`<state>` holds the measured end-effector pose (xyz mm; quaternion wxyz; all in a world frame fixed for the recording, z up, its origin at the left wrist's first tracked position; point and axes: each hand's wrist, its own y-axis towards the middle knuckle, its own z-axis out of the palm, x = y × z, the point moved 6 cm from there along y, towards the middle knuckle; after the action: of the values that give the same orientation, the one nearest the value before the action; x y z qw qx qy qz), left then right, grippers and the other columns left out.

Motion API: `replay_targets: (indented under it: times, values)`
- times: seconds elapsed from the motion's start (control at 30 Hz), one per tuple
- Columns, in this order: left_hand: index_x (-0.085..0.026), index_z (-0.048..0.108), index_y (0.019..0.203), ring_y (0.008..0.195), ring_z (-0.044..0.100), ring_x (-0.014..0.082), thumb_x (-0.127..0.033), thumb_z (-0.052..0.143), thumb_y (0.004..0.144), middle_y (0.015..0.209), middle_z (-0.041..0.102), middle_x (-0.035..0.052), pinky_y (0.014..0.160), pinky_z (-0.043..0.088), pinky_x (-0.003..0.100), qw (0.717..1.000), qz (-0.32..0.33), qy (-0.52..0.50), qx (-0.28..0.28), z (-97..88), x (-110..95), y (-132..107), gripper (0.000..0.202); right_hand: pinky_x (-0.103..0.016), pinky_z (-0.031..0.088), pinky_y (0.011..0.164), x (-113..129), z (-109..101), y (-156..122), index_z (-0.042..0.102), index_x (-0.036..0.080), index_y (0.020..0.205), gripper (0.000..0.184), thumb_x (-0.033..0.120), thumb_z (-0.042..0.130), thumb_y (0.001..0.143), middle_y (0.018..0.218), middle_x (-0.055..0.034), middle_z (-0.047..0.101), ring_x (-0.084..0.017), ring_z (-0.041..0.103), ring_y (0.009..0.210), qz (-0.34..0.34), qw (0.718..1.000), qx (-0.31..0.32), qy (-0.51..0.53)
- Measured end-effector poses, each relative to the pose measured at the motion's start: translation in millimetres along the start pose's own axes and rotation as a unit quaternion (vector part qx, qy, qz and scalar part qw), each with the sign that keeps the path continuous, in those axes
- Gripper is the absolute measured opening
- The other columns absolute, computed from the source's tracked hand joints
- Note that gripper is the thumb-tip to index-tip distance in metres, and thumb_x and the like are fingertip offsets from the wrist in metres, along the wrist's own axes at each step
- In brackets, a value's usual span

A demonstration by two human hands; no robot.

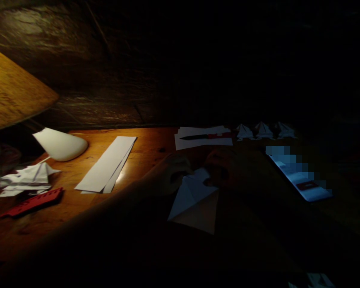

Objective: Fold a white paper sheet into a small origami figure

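Note:
A partly folded sheet of paper (195, 200) with crossing creases is in the middle of the view, lying in deep shadow. My left hand (177, 172) grips its upper left edge, fingers curled in a pinch. At the upper right edge, my right hand (220, 168) has its fingers closed on the same paper; much of that hand is lost in the dark. Beyond both hands lies a knife (208, 136) with a dark blade and red handle, on top of several white paper pieces (184, 144).
A lamp with a white base (63, 146) and yellow shade (15, 92) stands left. Near it are long paper strips (108, 166), crumpled paper (30, 178) and a red slotted object (36, 202). Folded paper figures (263, 131) line the back right; a lit phone (300, 178) lies right.

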<state>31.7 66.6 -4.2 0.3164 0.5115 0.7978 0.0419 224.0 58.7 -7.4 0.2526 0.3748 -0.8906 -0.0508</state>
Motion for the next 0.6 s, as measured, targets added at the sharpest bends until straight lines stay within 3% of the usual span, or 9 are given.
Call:
replay_targets:
  times: [0.17, 0.37, 0.6]
  values:
    - [-0.019, 0.066, 0.113, 0.096, 0.063, 0.0219, -0.008, 0.053, 0.081, 0.101, 0.069, 0.0059, 0.083, 0.05, 0.038, 1.0, -0.013, 0.003, 0.008, 0.0, 1.8, 0.3, 0.037, -0.047, 0.048, 0.098, -3.1, -0.5, -0.3, 0.069, 0.024, 0.12, 0.043, 0.049, 0.08, 0.086, 0.122, -0.0081, 0.066, -0.029, 0.06, 0.116, 0.002, 1.0, 0.004, 0.018]
    - [-0.019, 0.063, 0.096, 0.092, 0.062, 0.0208, -0.011, 0.057, 0.08, 0.096, 0.065, 0.0062, 0.079, 0.05, 0.036, 1.0, -0.005, 0.014, 0.007, -0.8, 0.4, 0.8, 0.019, -0.048, 0.048, 0.099, -4.9, 0.0, -1.4, 0.069, 0.026, 0.12, 0.041, 0.046, 0.081, 0.086, 0.124, -0.0081, 0.064, -0.029, 0.06, 0.118, 0.005, 1.0, 0.005, 0.027]
    - [-0.018, 0.058, 0.086, 0.092, 0.061, 0.0198, -0.008, 0.056, 0.079, 0.096, 0.063, 0.0051, 0.08, 0.049, 0.035, 0.999, -0.036, 0.028, 0.004, 1.1, -1.6, 0.2, 0.013, -0.049, 0.048, 0.1, -8.4, 2.1, -1.4, 0.07, 0.025, 0.12, 0.042, 0.048, 0.08, 0.087, 0.124, -0.0086, 0.064, -0.029, 0.06, 0.117, -0.007, 0.999, 0.01, 0.038]
